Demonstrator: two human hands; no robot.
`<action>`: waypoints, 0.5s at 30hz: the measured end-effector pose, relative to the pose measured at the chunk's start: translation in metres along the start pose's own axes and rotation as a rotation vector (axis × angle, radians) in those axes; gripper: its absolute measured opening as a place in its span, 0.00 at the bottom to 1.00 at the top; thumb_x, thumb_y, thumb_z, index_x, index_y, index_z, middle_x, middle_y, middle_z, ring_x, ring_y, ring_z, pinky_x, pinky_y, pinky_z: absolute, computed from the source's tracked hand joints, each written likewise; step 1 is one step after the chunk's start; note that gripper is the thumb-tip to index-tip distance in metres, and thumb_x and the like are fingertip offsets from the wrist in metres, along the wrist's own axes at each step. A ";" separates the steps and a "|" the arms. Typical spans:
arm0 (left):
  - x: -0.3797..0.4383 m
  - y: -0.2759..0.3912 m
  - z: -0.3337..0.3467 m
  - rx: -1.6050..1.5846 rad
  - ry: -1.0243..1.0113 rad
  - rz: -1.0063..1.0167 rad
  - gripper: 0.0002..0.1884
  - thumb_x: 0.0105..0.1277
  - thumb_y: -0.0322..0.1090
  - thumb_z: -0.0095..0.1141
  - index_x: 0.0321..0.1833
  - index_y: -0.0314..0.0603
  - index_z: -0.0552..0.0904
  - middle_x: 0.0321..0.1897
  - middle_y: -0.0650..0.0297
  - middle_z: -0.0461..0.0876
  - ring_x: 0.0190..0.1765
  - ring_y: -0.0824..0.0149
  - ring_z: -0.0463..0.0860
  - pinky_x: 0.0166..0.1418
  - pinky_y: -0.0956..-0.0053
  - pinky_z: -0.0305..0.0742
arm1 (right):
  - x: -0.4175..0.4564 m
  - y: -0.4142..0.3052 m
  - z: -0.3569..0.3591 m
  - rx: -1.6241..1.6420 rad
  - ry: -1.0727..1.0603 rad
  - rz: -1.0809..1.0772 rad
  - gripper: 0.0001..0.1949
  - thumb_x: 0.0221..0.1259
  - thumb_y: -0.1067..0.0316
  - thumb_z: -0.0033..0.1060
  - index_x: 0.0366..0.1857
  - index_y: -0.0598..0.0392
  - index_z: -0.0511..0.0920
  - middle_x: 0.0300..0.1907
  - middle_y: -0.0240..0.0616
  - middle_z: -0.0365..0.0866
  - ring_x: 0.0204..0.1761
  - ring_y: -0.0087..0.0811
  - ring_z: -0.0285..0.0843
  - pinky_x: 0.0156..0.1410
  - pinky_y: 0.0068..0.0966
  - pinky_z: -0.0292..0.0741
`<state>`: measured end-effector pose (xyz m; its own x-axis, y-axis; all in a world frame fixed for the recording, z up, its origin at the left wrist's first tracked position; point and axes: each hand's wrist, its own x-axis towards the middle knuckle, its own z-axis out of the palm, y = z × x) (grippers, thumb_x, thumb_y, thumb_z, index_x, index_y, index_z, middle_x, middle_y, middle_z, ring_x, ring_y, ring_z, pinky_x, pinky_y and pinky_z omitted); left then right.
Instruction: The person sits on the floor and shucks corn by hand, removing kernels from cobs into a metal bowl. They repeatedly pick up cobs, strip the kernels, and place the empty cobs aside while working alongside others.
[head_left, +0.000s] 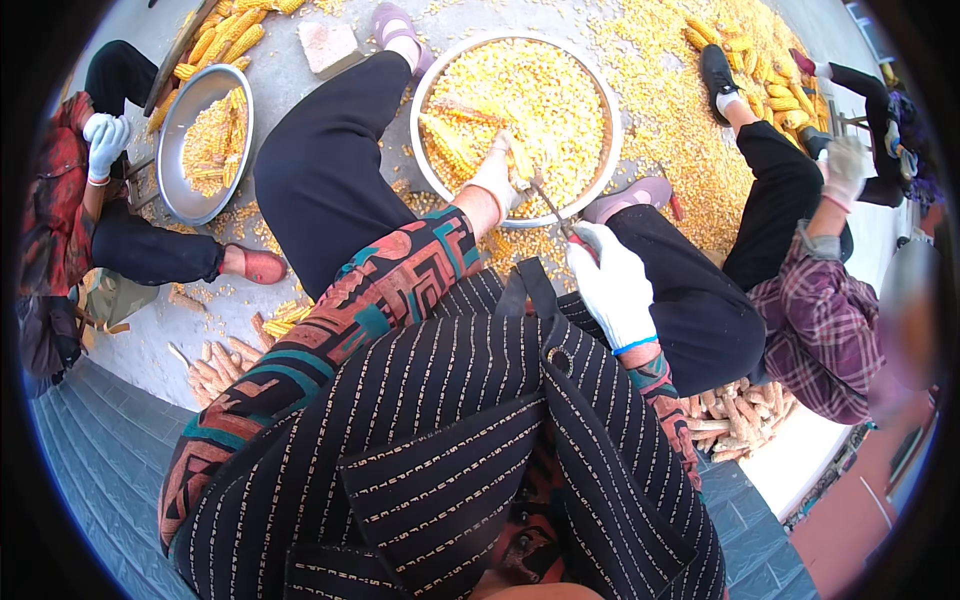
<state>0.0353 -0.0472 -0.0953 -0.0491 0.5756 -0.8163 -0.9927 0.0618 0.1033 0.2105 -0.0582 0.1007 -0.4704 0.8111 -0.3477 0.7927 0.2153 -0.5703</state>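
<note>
A wide metal basin full of loose yellow corn kernels stands on the ground between my legs. My left hand, in a white glove, grips an ear of corn over the near part of the basin. In my right hand, also gloved, is a red-handled tool like a screwdriver. Its metal tip is close to the near end of the ear; contact is unclear. More corn ears, partly stripped, rest on the kernels at the basin's left side.
A person at left sits by another metal basin. At right, a person in a plaid shirt sits close by. Bare cobs lie in piles, and kernels cover the ground. A pale block stands behind my left foot.
</note>
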 end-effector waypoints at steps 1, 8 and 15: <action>0.002 0.000 -0.001 0.003 -0.002 -0.011 0.22 0.71 0.59 0.50 0.55 0.49 0.74 0.45 0.58 0.79 0.41 0.56 0.81 0.39 0.59 0.83 | 0.000 0.000 0.002 0.018 -0.002 0.010 0.14 0.63 0.56 0.58 0.48 0.49 0.81 0.38 0.45 0.86 0.42 0.45 0.85 0.48 0.36 0.78; -0.005 0.001 0.007 0.049 0.038 0.003 0.22 0.72 0.60 0.47 0.56 0.53 0.76 0.48 0.61 0.81 0.46 0.58 0.81 0.42 0.59 0.81 | 0.000 0.007 0.013 0.122 0.014 0.030 0.16 0.64 0.56 0.57 0.50 0.52 0.81 0.41 0.48 0.85 0.45 0.46 0.84 0.51 0.34 0.78; 0.000 -0.007 0.002 0.109 -0.004 0.053 0.24 0.73 0.63 0.41 0.57 0.57 0.76 0.48 0.66 0.82 0.47 0.63 0.79 0.42 0.62 0.77 | 0.004 0.001 0.019 0.102 -0.017 0.067 0.15 0.64 0.55 0.56 0.48 0.53 0.80 0.41 0.48 0.85 0.46 0.48 0.84 0.51 0.38 0.77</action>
<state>0.0425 -0.0459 -0.0950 -0.1002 0.5836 -0.8059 -0.9710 0.1193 0.2071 0.2020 -0.0650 0.0842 -0.4250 0.8123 -0.3995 0.7793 0.1039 -0.6180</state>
